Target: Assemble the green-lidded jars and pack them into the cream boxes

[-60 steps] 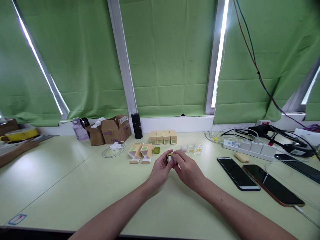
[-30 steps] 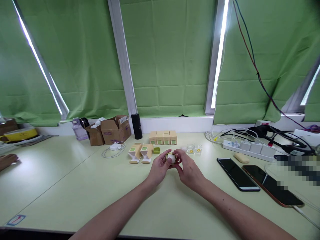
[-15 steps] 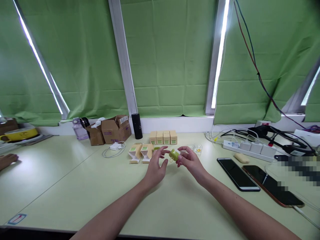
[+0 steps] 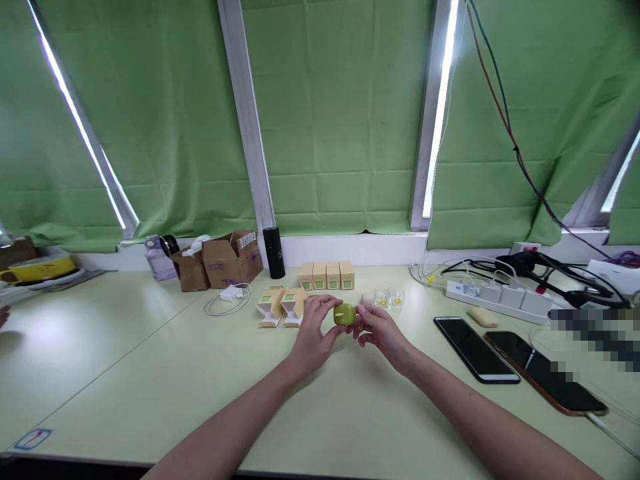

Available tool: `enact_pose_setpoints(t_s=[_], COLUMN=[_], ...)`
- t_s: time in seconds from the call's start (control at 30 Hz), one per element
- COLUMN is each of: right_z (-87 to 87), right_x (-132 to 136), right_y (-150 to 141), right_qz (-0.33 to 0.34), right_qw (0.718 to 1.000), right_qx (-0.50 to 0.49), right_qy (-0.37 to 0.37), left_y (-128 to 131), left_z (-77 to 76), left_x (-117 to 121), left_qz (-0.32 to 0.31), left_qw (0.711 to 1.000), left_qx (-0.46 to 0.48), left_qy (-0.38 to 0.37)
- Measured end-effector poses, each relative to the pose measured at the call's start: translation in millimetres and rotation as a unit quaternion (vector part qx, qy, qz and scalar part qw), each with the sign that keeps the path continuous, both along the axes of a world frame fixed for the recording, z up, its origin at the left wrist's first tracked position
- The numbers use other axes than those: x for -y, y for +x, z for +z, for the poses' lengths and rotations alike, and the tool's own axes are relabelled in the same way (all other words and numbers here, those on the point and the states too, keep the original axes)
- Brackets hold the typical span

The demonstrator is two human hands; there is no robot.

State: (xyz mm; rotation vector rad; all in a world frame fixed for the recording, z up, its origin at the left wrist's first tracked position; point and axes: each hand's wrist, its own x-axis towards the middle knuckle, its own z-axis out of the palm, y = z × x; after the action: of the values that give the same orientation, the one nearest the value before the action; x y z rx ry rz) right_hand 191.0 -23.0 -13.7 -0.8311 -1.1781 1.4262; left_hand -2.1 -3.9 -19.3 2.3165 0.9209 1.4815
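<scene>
My left hand (image 4: 315, 331) pinches a small, glossy green, rounded case-like object (image 4: 345, 315) between thumb and fingertips, above the table. On its right side, the fingers of my right hand (image 4: 379, 333) close on the object's edge; part of their grip is hidden. Just behind my left hand stand two opened cardboard boxes (image 4: 293, 307) with green labels and folded flaps. Beyond my right hand are two small clear cups (image 4: 382, 299) with yellow spots in them, and a small whitish piece (image 4: 368, 299) beside them.
Closed small boxes (image 4: 327, 275) line the back, near a black bottle (image 4: 274, 253) and an open carton (image 4: 233, 259). At right lie two phones (image 4: 477, 349), a power strip (image 4: 495, 300) and tangled cables. Another person's hand (image 4: 4, 316) shows at the left edge.
My left hand has moved right and taken hold of the green object, which has turned more level. The small clear cups show more fully. The other person's hand has drawn back left.
</scene>
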Motion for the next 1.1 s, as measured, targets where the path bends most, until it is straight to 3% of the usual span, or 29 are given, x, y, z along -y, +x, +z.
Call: enact_pose_setpoints(t_s=[0.13, 0.23, 0.3, 0.33, 0.53, 0.63, 0.73, 0.9, 1.1], right_z=[-2.0, -7.0, -11.8, -14.2, -25.0, -30.5, -38.3, -46.9, -33.2], right_x=[-4, -15, -26, -32, -60, -67, -72, -73, -74], right_y=[6, 12, 19, 25, 68, 84, 93, 100, 101], right_qz=[-0.008, -0.054, -0.128, -0.187, -0.345, -0.394, -0.411, -0.412, -0.426], right_qw=[0.998, 0.985, 0.950, 0.915, 0.813, 0.763, 0.734, 0.731, 0.781], right_qx=[0.052, 0.145, 0.254, 0.319, 0.433, 0.483, 0.516, 0.527, 0.436], right_qy=[0.022, 0.074, 0.127, 0.160, 0.179, 0.174, 0.158, 0.138, 0.137], left_y=[1, 2, 1, 1, -2, -2, -2, -1, -2], left_z=[0.4, 0.2, 0.7, 1.1, 1.2, -0.5, -1.3, -1.2, -0.5], left_x=[-5, -10, -14, -15, -19, -20, -20, -19, -19], left_qz=[0.000, -0.001, -0.003, -0.004, 0.005, -0.001, -0.001, 0.007, 0.011], left_qw=[0.993, 0.975, 0.962, 0.957, 0.946, 0.944, 0.944, 0.945, 0.944], left_qx=[0.062, 0.114, 0.144, 0.156, 0.186, 0.190, 0.186, 0.182, 0.180], left_qy=[-0.099, -0.193, -0.232, -0.246, -0.267, -0.268, -0.272, -0.271, -0.276])
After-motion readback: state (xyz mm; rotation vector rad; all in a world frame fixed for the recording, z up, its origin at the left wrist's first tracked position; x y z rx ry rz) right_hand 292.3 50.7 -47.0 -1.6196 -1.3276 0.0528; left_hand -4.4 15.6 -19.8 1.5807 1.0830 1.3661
